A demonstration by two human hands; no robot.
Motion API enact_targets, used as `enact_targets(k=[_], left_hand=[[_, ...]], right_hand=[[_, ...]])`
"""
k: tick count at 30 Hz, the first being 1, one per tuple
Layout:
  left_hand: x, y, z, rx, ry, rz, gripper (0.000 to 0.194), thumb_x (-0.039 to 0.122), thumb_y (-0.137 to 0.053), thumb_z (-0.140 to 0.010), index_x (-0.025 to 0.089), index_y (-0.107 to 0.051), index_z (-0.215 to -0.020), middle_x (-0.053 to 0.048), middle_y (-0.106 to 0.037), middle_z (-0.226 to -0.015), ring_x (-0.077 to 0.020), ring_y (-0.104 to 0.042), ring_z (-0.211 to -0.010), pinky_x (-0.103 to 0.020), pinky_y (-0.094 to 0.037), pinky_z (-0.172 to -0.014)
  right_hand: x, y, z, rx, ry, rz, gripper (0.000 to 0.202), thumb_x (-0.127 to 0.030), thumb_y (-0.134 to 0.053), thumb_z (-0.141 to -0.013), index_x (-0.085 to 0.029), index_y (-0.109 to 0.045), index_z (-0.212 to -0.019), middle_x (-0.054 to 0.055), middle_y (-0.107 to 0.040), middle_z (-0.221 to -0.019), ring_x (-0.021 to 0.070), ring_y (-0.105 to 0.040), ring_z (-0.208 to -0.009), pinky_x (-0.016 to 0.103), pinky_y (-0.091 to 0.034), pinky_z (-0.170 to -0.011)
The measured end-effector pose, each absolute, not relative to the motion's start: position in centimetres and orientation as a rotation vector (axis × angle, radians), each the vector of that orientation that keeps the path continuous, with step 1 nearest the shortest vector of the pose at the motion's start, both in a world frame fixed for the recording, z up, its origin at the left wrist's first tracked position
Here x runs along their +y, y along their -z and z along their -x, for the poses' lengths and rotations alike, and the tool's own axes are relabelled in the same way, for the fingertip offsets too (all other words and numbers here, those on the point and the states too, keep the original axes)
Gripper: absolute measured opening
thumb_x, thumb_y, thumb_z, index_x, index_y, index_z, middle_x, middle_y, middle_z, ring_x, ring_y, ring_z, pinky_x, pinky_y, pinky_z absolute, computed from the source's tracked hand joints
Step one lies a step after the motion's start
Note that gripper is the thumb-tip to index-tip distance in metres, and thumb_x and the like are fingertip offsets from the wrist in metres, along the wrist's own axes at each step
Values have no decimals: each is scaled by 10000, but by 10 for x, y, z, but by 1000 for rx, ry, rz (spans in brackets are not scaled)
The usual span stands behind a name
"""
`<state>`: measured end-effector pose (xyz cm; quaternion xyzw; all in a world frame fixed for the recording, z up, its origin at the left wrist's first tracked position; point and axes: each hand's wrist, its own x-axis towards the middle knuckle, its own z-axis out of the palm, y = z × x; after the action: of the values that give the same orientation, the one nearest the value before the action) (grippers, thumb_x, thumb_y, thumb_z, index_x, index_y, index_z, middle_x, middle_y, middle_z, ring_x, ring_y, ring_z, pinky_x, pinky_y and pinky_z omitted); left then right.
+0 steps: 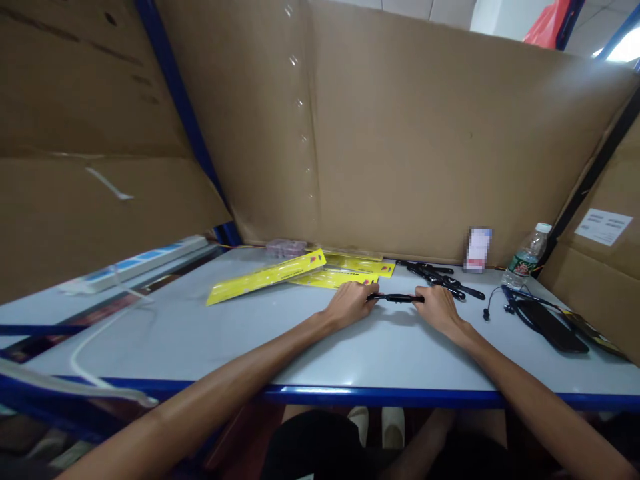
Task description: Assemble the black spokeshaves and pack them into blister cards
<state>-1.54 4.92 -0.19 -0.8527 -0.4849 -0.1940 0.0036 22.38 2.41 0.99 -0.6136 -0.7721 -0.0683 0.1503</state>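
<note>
My left hand is closed on one end of a black wristband with a thicker middle part, like a watch seen edge-on. The other end is in the closed fingers of my right hand. Between the two hands the band runs straight and level, just above the grey-white table. A loose pile of similar black bands lies behind my right hand. Long yellow packages with clear plastic fronts, one a yellow package at an angle, lie behind and left of my left hand.
On the right stand a water bottle and a blurred-out upright item, with a dark phone and earphones nearby. A white power strip lies left. Cardboard walls enclose the table; its blue edge is in front.
</note>
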Motion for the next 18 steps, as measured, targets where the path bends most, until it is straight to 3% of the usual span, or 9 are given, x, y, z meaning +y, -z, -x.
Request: enact_targets(k=[4,7,11,18], left_hand=[[53,6,14,-1581,639,2676,230,200,-596,-877,234,-746,-1049,-52,-748,-850,-236,-666,-765,-285,-339,-620],[61,7,16,-1643,709,2671,181,197,-588,-873,204,-751,-953,-33,-732,-807,-204,-648,-751,-267,-345,-605],[70,4,22,-1628,777,2709,125,245,-616,-856,181,-717,-819,1,-685,-731,-175,-615,-711,-250,-361,-605],[71,9,29,-1440,662,2804,144,274,-651,-882,223,-706,-1005,-32,-722,-913,-213,-653,-840,-264,-401,-665]], right_hand=[[26,-10,-229,-2234,114,1674,61,-248,-671,-878,-217,-721,-895,32,-757,-801,204,-681,-749,263,-345,-617],[27,-11,-234,-2288,56,1416,113,-293,-647,-933,-208,-678,-1001,31,-746,-886,187,-659,-765,256,-370,-665],[29,-9,-234,-2321,-20,1371,229,-316,-505,-1022,-192,-672,-927,57,-728,-896,189,-649,-813,261,-368,-707],[41,2,-233,-2243,-118,1615,214,-374,-547,-977,-210,-685,-971,-4,-713,-759,167,-625,-691,235,-330,-609]])
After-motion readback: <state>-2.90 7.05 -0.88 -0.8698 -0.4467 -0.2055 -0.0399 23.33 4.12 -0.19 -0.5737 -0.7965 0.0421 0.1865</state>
